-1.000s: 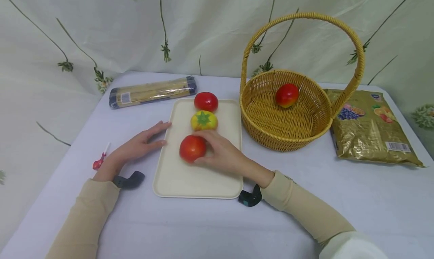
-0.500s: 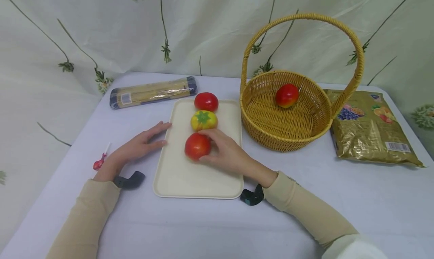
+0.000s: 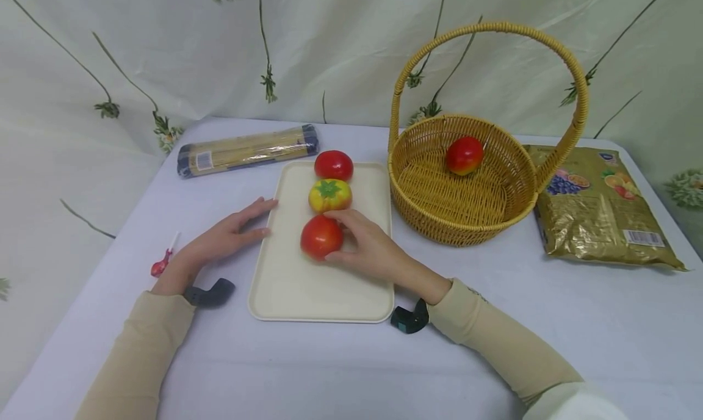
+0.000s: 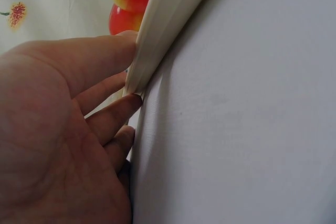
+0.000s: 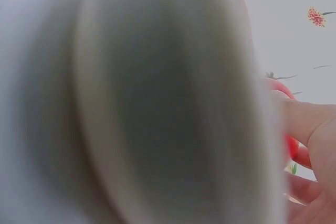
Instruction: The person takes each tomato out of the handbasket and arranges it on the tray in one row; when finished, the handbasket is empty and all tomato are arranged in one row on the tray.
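My right hand [image 3: 365, 246] grips a round red tomato [image 3: 321, 237] on the cream tray [image 3: 321, 298], thumb at its near side and fingers at its far side. Directly behind it lies a yellow fruit [image 3: 329, 196] with a green star-shaped top, then a glossy red fruit [image 3: 334, 165] near the tray's far edge. At the tray's left rim, my left hand [image 3: 222, 234] touches the edge with fairly straight, spread fingers. The left wrist view has its thumb and fingertips against the tray wall [image 4: 157, 30]. A blurred pale shape covers most of the right wrist view.
A wicker basket [image 3: 458, 228] with a tall handle stands right of the tray, a red-yellow fruit [image 3: 464, 155] inside. Beside it lies a gold bag [image 3: 604, 218]. A wrapped roll-like pack [image 3: 247, 150] is at back left, and a lollipop [image 3: 161, 264] sits by the left wrist.
The right hand and tomato have shifted slightly right and toward the yellow fruit, mostly in the first half second. The left hand stays at the tray's rim.
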Motion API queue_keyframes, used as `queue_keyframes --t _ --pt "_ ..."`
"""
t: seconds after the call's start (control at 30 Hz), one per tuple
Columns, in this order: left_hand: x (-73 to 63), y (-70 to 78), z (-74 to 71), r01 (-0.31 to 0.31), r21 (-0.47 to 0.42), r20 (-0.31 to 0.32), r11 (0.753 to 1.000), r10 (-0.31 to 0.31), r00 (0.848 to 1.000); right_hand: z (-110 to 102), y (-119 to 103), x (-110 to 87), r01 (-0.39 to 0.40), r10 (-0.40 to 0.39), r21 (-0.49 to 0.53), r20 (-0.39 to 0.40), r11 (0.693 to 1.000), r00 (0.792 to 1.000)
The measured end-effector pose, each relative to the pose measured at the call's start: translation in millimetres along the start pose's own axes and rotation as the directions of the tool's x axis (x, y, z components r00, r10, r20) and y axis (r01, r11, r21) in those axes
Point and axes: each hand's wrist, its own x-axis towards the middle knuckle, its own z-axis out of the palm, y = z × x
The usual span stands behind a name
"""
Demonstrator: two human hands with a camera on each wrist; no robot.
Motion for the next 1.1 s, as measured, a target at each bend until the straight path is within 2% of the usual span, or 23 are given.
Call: queue_keyframes --t 0.37,0.6,0.9,1.1 --pt "0.2 0.8 -0.2 -0.016 0.001 -0.003 1.0 0.016 1.0 -7 -6 -0.3 0.017 -0.017 -0.05 0.004 0.999 1.0" --pt "-0.4 -0.6 0.3 -0.005 -0.006 0.0 1.0 0.005 1.0 -18 -19 -1.6 0.062 -0.062 -0.001 -0.025 0.998 0.998" --pt "-3.0 -0.1 0.0 0.004 -0.002 -0.001 1.0 -0.004 1.0 -59 -44 -4.7 0.046 -0.047 -0.013 -0.071 0.999 0.996" --pt "-1.3 -0.1 0.3 -0.008 -0.012 0.003 1.0 0.008 1.0 -94 -45 -5.9 0.052 -0.059 -0.048 -0.172 0.998 0.983"
